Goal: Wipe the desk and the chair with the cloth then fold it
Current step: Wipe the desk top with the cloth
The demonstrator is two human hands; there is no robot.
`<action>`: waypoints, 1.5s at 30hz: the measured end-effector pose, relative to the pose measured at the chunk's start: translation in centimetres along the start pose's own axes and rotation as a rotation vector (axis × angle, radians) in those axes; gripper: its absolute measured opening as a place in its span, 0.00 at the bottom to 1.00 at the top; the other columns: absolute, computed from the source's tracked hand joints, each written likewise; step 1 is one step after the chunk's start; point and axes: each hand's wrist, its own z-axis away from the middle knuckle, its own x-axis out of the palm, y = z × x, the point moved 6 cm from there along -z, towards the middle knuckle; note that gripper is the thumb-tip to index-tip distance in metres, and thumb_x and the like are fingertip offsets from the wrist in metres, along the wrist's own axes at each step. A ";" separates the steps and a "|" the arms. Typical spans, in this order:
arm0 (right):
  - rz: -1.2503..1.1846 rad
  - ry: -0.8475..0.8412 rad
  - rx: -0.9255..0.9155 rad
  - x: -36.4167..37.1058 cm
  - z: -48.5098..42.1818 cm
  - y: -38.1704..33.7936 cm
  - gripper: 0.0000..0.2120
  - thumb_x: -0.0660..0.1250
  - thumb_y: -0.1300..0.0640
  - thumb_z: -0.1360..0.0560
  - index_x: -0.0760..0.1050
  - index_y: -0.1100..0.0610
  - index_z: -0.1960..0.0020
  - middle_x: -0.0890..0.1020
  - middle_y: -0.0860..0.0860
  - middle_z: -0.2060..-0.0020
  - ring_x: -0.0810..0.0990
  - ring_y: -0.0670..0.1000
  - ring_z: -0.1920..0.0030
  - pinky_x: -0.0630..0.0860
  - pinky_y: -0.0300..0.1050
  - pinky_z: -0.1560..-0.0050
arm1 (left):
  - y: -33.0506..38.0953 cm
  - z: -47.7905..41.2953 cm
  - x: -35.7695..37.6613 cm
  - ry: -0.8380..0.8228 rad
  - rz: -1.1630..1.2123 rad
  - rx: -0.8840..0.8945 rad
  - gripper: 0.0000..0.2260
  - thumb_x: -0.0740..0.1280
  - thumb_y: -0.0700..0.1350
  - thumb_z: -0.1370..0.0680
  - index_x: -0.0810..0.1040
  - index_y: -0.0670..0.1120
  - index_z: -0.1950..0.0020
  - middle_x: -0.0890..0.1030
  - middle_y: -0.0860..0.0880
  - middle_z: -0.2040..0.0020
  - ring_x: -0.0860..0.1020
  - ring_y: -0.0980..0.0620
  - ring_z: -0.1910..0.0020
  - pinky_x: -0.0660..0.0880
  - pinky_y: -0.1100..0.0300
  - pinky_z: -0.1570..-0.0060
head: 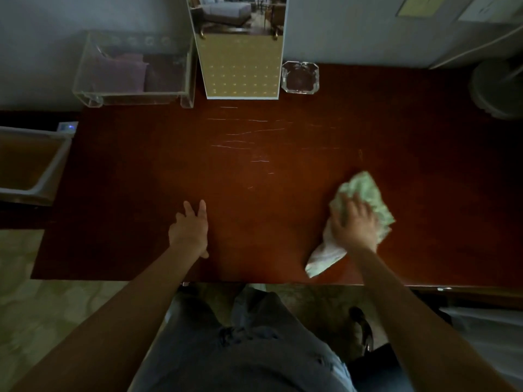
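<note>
Cloth lies bunched on the table, gripped under the right hand; the left hand rests flat, fingers spread, holding nothing.

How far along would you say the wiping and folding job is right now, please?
Nothing can be confirmed as finished. In hand: the right hand holds the bunched cloth against the desk near its front right, while the left hand rests open on it. Left: the rest of the desk, the chair, which is not clearly in view, and the folding, since the cloth is crumpled.
</note>
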 end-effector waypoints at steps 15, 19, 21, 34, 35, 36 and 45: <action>0.200 -0.213 -0.432 4.8 5.8 -13.0 0.27 0.50 0.48 0.19 0.45 0.48 0.23 0.46 0.50 0.23 0.41 0.61 0.25 0.38 0.62 0.28 | -0.5 0.4 -0.6 0.069 -0.034 0.000 0.57 0.78 0.54 0.35 0.37 0.50 0.23 0.46 0.42 0.22 0.61 0.42 0.27 0.73 0.50 0.41; 0.210 -0.328 -0.863 8.2 11.3 -20.2 0.25 0.54 0.49 0.20 0.54 0.46 0.24 0.53 0.50 0.24 0.45 0.62 0.25 0.40 0.63 0.27 | -0.7 0.3 -0.2 0.047 0.006 -0.015 0.55 0.77 0.53 0.33 0.37 0.52 0.23 0.44 0.44 0.22 0.59 0.41 0.27 0.70 0.48 0.39; 0.141 -0.331 -0.896 8.5 11.8 -20.5 0.23 0.56 0.47 0.20 0.59 0.46 0.26 0.56 0.49 0.24 0.47 0.60 0.25 0.40 0.61 0.27 | -0.9 0.4 0.1 0.034 0.041 -0.031 0.53 0.76 0.52 0.31 0.37 0.53 0.23 0.43 0.44 0.22 0.59 0.41 0.28 0.69 0.48 0.39; -0.102 0.144 0.329 -0.9 2.6 5.7 0.26 0.52 0.42 0.20 0.58 0.51 0.25 0.57 0.55 0.25 0.57 0.60 0.27 0.54 0.59 0.30 | -1.5 0.9 1.0 0.046 0.110 0.001 0.52 0.75 0.54 0.31 0.37 0.55 0.23 0.43 0.44 0.22 0.56 0.41 0.26 0.71 0.46 0.39; -0.118 0.179 0.374 -0.9 3.3 6.4 0.26 0.52 0.42 0.20 0.58 0.52 0.26 0.57 0.56 0.25 0.57 0.61 0.28 0.54 0.60 0.30 | -1.4 0.8 1.0 0.051 0.112 0.004 0.52 0.75 0.54 0.31 0.37 0.55 0.23 0.43 0.44 0.22 0.56 0.41 0.26 0.71 0.46 0.39; -0.125 0.198 0.389 -0.8 3.8 6.5 0.26 0.51 0.42 0.20 0.57 0.53 0.26 0.58 0.56 0.25 0.57 0.61 0.28 0.53 0.60 0.30 | -1.4 0.8 1.0 0.057 0.112 0.008 0.52 0.75 0.53 0.32 0.38 0.55 0.23 0.43 0.44 0.22 0.57 0.41 0.26 0.71 0.46 0.38; 0.059 -0.128 -0.093 5.0 6.1 -11.9 0.28 0.49 0.44 0.19 0.46 0.50 0.23 0.45 0.51 0.23 0.42 0.59 0.24 0.39 0.59 0.28 | -2.5 0.0 1.1 0.044 0.135 0.021 0.57 0.75 0.60 0.36 0.34 0.54 0.24 0.39 0.43 0.23 0.46 0.41 0.24 0.58 0.43 0.30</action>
